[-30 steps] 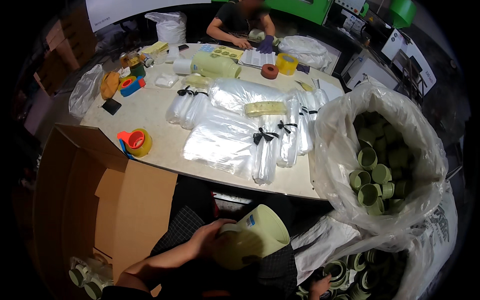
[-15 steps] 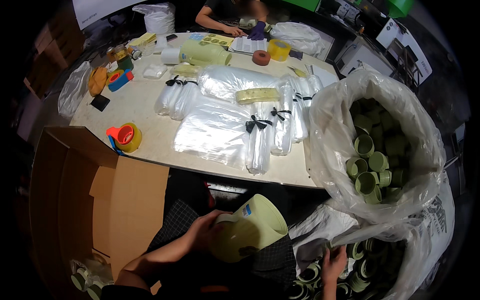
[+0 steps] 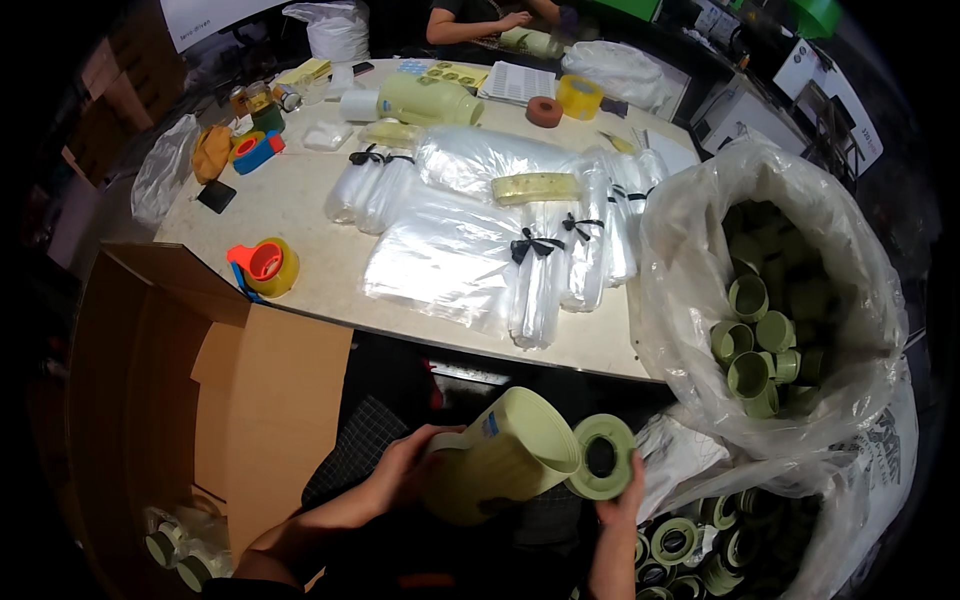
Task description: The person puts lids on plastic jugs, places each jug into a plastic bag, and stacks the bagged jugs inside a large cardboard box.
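Over my lap, my left hand (image 3: 402,464) grips a pale green jug (image 3: 505,450) by its handle. The jug is tilted, its open mouth facing up and to the right. My right hand (image 3: 624,497) holds a green ring-shaped lid (image 3: 604,455) with a dark round centre, close beside the jug's rim. Whether lid and rim touch I cannot tell. Below and right of that hand, a plastic-lined sack (image 3: 838,520) holds many similar green lids (image 3: 673,540).
Another clear bag (image 3: 672,260) of green cup-like parts stands at the right. Plastic bag bundles (image 3: 440,270), a tape dispenser (image 3: 268,268) and another green jug (image 3: 428,103) lie on the table (image 3: 330,290). An open cardboard box (image 3: 285,400) stands left. A co-worker's arms (image 3: 480,27) show across the table.
My right hand has come up and left out of the lid sack with a lid, to the jug's mouth. The co-worker's hands have moved to a green object.
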A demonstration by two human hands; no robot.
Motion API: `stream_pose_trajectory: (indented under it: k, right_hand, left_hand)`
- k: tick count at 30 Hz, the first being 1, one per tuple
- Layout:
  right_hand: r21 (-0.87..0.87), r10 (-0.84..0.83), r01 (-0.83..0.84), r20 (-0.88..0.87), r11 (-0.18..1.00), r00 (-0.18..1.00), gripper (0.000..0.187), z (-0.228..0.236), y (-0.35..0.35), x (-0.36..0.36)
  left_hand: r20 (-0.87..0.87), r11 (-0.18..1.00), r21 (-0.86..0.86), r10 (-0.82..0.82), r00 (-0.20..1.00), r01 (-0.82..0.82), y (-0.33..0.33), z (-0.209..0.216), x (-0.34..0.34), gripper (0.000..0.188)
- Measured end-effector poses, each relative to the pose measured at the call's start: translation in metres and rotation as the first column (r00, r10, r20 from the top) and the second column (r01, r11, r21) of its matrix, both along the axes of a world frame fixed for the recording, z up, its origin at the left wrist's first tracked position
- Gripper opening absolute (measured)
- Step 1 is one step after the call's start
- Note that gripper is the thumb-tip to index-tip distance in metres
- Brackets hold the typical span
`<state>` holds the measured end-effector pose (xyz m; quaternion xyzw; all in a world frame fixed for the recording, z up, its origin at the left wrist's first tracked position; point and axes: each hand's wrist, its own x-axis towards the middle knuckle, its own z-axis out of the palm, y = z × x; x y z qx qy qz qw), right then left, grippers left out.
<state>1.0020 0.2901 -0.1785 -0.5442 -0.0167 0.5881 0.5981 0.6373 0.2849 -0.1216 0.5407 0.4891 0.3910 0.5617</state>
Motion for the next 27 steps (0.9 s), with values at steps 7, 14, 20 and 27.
stream_pose_trajectory:
  k: [7,14,20,27]
  right_hand:
    - [0.194,-0.140,-0.291,0.970,0.937,0.197,0.021,-0.005,-0.010,-0.039]
    - [0.021,-0.108,-0.571,0.987,0.821,-0.118,0.062,0.000,-0.025,-0.059]
    - [0.278,0.006,-0.464,0.853,0.841,0.522,0.054,0.073,0.020,-0.039]
    - [0.066,-0.037,-0.966,0.998,0.252,0.058,0.060,0.130,0.027,-0.071]
  left_hand:
    - [-0.012,0.999,-0.027,-0.029,0.999,0.029,-0.005,0.008,-0.002,0.037]
    - [-0.023,0.999,0.033,-0.022,0.999,0.023,0.004,0.002,0.006,0.036]
    - [0.050,0.987,0.102,-0.127,0.991,0.122,-0.004,0.012,0.003,0.035]
    - [0.169,0.988,0.063,-0.152,0.974,0.144,-0.010,0.010,-0.007,0.043]
